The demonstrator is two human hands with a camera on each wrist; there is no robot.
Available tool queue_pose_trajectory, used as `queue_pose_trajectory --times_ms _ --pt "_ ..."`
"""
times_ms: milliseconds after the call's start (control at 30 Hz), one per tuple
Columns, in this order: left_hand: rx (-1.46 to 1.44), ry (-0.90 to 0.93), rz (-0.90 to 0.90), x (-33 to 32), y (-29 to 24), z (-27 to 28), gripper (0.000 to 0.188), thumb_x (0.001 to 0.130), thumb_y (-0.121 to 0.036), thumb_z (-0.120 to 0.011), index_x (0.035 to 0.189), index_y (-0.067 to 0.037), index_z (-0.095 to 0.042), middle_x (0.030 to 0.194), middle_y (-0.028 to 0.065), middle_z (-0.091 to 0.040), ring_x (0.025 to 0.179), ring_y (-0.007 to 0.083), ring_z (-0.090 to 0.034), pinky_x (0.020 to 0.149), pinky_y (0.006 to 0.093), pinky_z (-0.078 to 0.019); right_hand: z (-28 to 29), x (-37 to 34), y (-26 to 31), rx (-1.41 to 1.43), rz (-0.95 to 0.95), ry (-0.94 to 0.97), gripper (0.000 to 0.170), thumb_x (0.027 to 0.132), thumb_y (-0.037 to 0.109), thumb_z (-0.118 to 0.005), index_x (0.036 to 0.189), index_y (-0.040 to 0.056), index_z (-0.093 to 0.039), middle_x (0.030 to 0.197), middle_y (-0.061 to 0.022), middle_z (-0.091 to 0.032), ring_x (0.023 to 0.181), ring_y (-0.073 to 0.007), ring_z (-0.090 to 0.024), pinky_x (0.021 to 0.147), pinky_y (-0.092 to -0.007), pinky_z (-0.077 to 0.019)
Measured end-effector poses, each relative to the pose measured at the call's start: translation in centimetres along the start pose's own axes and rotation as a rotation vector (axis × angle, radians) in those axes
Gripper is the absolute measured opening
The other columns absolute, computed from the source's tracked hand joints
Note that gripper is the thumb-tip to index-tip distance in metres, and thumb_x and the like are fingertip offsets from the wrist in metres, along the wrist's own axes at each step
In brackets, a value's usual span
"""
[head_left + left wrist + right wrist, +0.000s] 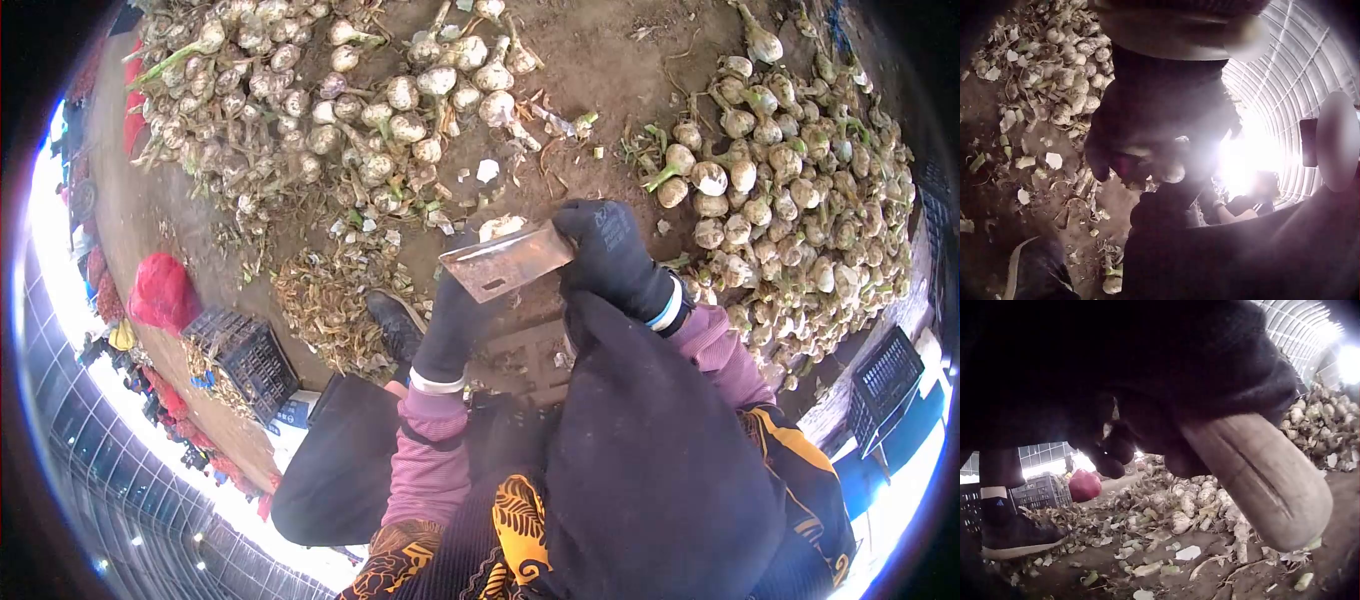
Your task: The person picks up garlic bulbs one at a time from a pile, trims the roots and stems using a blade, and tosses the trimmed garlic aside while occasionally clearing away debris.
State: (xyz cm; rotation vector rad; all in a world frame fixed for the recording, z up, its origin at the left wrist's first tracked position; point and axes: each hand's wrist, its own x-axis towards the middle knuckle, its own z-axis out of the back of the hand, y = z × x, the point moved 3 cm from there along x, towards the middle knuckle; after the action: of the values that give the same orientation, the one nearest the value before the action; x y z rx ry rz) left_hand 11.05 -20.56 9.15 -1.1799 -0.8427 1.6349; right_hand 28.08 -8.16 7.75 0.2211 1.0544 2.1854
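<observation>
My right hand (612,255), in a black glove, grips a cleaver (510,262) with a broad, stained metal blade and a slot near one corner. Its rounded wooden handle (1263,481) juts out of the fist in the right wrist view. Behind the blade, my gloved left hand (450,325) holds a pale garlic bulb (500,228), which shows just past the blade's far edge. The cleaver hides most of the left fingers in the head view. Between the dark fingers in the left wrist view, part of the garlic bulb (1174,172) is visible.
Garlic bulbs with long stalks (290,100) are heaped at the far left. Another pile of garlic bulbs (790,200), mostly short-stemmed, lies on the right. Dry trimmings (335,300) cover the ground by my shoe (397,325). A black crate (245,360) and a red sack (163,293) stand left.
</observation>
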Motion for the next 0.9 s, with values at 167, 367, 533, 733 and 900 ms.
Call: queue_pose_trajectory --times_ms 167,367,533,733,900 --pt "-0.36 -0.198 0.159 -0.9 1.0 -1.6 0.066 0.073 -0.006 -0.074 0.133 0.002 -0.046 0.124 0.0192 -0.056 0.113 0.034 -0.057 0.096 0.0402 -0.0462 0.6 0.0 0.8 -0.039 0.016 0.059 0.028 0.055 0.022 -0.074 0.076 0.0097 -0.061 0.076 -0.0114 -0.059 0.074 -0.0342 -0.062 0.064 -0.0443 -0.0486" --pt "-0.246 -0.176 0.206 -0.9 0.9 -1.2 0.074 0.074 -0.008 -0.075 0.137 0.004 -0.038 0.127 0.0215 -0.052 0.112 0.0366 -0.055 0.096 0.0427 -0.0458 0.5 0.0 0.9 0.055 0.006 0.051 0.032 0.047 0.017 -0.072 0.072 0.0036 -0.057 0.075 -0.0152 -0.057 0.075 -0.0394 -0.059 0.064 -0.0458 -0.0466" --pt "-0.501 -0.293 0.09 -2.4 4.1 -1.5 0.065 0.075 -0.008 -0.077 0.132 -0.001 -0.047 0.126 0.0173 -0.056 0.11 0.0323 -0.058 0.094 0.0409 -0.048 0.5 -0.2 0.9 0.059 -0.02 0.02 0.033 0.047 0.017 -0.072 0.073 0.0029 -0.059 0.075 -0.0158 -0.057 0.076 -0.0401 -0.06 0.065 -0.0459 -0.0467" --pt "0.42 0.052 -0.318 -5.0 9.5 -1.7 0.055 0.078 -0.007 -0.074 0.129 -0.004 -0.053 0.122 0.0133 -0.061 0.11 0.0261 -0.061 0.09 0.0385 -0.051 0.4 -0.3 0.9 0.07 0.019 -0.017 0.032 0.047 0.017 -0.072 0.074 0.0047 -0.06 0.075 -0.0145 -0.058 0.076 -0.0391 -0.06 0.066 -0.0456 -0.0467" --pt "-0.759 -0.047 0.255 -5.9 10.5 -4.0 0.045 0.087 -0.007 -0.065 0.13 -0.005 -0.052 0.123 0.0131 -0.06 0.108 0.0227 -0.062 0.091 0.0364 -0.0513 0.4 0.2 0.8 0.006 0.066 0.079 0.032 0.046 0.018 -0.073 0.073 0.0066 -0.059 0.075 -0.0133 -0.058 0.075 -0.0381 -0.06 0.065 -0.0455 -0.0467"
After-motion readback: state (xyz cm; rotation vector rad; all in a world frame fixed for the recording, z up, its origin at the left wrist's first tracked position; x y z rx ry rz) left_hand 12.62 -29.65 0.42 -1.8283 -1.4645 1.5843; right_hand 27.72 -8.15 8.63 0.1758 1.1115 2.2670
